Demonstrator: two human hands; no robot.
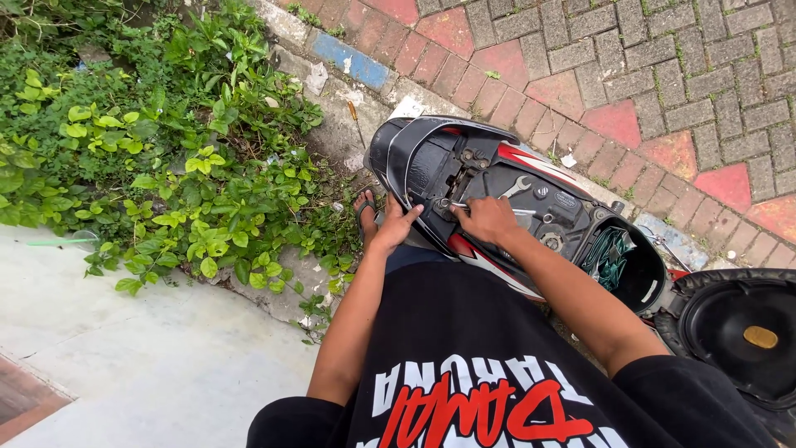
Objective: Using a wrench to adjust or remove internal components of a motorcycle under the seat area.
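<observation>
Single head-worn view, looking steeply down past the chest, close over the scooter tail (pixel 497 199); paving beyond

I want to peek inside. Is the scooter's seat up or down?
Up. The seat is flipped open at the right, and the storage compartment under it shows.

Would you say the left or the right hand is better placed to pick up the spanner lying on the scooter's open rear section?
Probably the right hand: it rests on the scooter's rear section just below the spanner. The left hand is pressed on the black rear edge, farther from it.
</observation>
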